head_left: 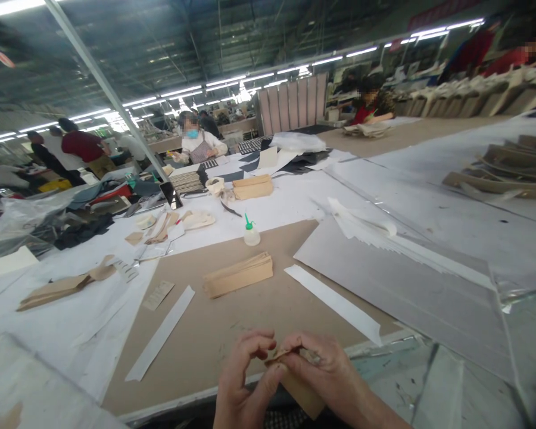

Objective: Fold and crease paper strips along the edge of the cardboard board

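At the near table edge, my right hand (326, 366) pinches a folded tan strip (301, 393) of thin sheet material, leather or fabric; I cannot tell which. The strip's lower end hangs down below the fingers. My left hand (250, 372) is curled at the strip's upper end, its thumb and fingertips gripping the edge there. Beyond the hands, a stack of similar tan strips (239, 275) lies on the brown board (187, 339). A small bottle with a green nozzle (251, 232) stands upright behind that stack.
White strips lie left (161, 333) and right (335, 304) on the board. A large grey sheet (402, 292) covers the right side. More tan pieces (67, 289) lie left; curved brown pieces (500, 167) are stacked far right. A masked person (201, 146) works across the table.
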Demonstrator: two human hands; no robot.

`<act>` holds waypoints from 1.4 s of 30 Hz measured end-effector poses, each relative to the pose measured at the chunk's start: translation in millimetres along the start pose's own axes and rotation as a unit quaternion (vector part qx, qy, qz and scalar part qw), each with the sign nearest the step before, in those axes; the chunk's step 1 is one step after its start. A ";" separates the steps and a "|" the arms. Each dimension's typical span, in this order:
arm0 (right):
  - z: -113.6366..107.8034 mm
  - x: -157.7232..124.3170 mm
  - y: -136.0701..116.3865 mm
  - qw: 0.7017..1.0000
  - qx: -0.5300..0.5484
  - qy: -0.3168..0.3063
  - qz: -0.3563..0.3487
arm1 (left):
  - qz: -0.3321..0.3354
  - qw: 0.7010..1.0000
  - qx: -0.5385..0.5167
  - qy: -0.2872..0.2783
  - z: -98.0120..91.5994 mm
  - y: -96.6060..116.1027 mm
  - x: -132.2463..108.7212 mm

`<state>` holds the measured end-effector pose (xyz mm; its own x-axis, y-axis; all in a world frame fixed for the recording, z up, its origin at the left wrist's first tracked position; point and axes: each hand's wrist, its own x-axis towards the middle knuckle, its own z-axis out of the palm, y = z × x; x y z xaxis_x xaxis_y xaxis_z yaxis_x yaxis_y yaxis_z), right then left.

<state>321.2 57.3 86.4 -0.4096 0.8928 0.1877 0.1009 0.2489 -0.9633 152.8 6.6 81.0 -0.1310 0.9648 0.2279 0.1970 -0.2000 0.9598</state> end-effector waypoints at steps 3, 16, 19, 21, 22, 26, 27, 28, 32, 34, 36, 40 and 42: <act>-8.1 0.0 -2.8 0.998 -0.043 -0.023 -0.039 | 0.006 0.999 0.026 -0.019 -1.8 4.4 3.7; -49.3 23.4 -29.4 0.840 -0.413 -0.181 -0.302 | 0.063 0.962 0.177 -0.199 -20.6 32.0 11.9; -50.0 22.3 -31.9 0.835 -0.414 -0.201 -0.303 | 0.104 0.948 0.216 -0.210 -21.3 31.4 10.6; -51.3 21.3 -32.9 0.834 -0.410 -0.210 -0.303 | 0.128 0.940 0.233 -0.214 -21.5 32.3 10.8; -52.1 21.0 -33.3 0.834 -0.407 -0.213 -0.305 | 0.135 0.937 0.240 -0.214 -21.5 33.4 11.3; -53.6 21.1 -36.2 0.829 -0.397 -0.221 -0.326 | 0.130 0.938 0.238 -0.217 -21.1 40.2 14.7; -53.1 21.1 -36.8 0.828 -0.394 -0.223 -0.332 | 0.121 0.940 0.233 -0.220 -20.9 41.5 15.5; -52.2 20.7 -37.1 0.827 -0.389 -0.224 -0.338 | 0.110 0.942 0.225 -0.225 -20.8 42.3 15.9; -44.6 15.5 -33.6 0.857 -0.328 -0.205 -0.341 | 0.031 0.955 0.166 -0.242 -19.2 39.6 14.6; -39.8 11.4 -29.7 0.889 -0.280 -0.195 -0.306 | -0.021 0.964 0.119 -0.235 -16.8 35.5 12.6; -35.4 7.9 -25.4 0.921 -0.223 -0.195 -0.251 | -0.067 0.969 0.073 -0.228 -13.0 31.1 10.3; -27.5 4.8 -17.7 0.959 -0.135 -0.186 -0.163 | -0.119 0.971 0.008 -0.207 -4.5 25.4 7.2; -23.9 4.4 -14.2 0.967 -0.115 -0.182 -0.135 | -0.139 0.972 -0.008 -0.187 -2.2 24.4 6.8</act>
<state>339.6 66.7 105.4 -0.7369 0.6030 0.3057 0.1286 0.5689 -0.8123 154.5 7.9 106.4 0.1861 0.9759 -0.1136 0.1896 0.0778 0.9788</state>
